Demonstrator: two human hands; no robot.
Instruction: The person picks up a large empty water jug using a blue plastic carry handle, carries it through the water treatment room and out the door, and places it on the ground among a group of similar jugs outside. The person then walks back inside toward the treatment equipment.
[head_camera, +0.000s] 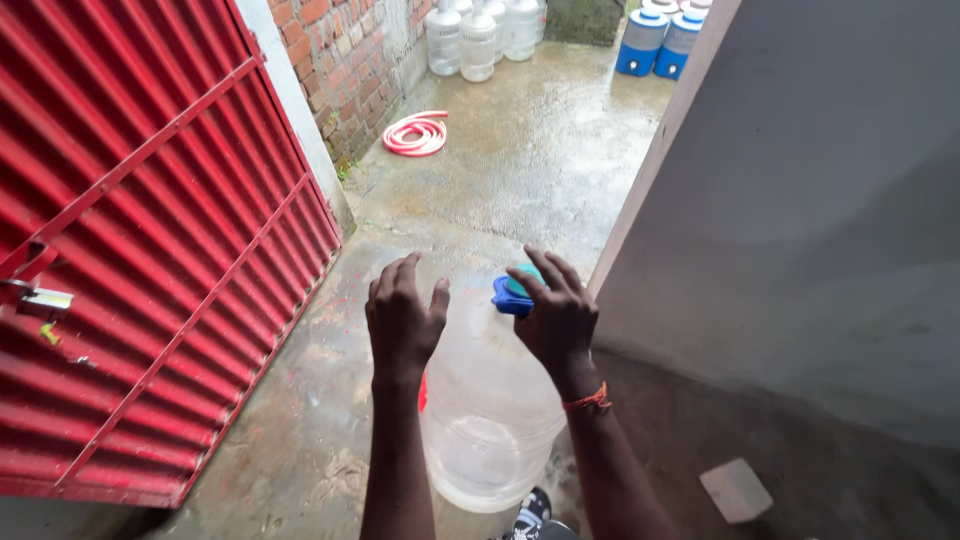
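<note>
gate: red corrugated metal gate (150, 230), fills left side, stands open beside brick wall (345, 60)
wall: grey plastered wall (800, 200), right side
floor: wet concrete floor (520, 170)
far jugs: clear water jugs (478, 38) in a group at far end; blue-white coolers (660, 40) near them, to the right
jug: big clear empty water jug (490, 410), tilted, low centre, between both hands
hose: pink coiled hose (417, 134) on floor, well apart from jug
left hand (402, 320): fingers loosely curled, half open, against jug shoulder, not gripping anything
right hand (556, 312): fingers closed around blue cap (512, 296) at jug neck
band: orange wrist thread (590, 401) on right wrist
</note>
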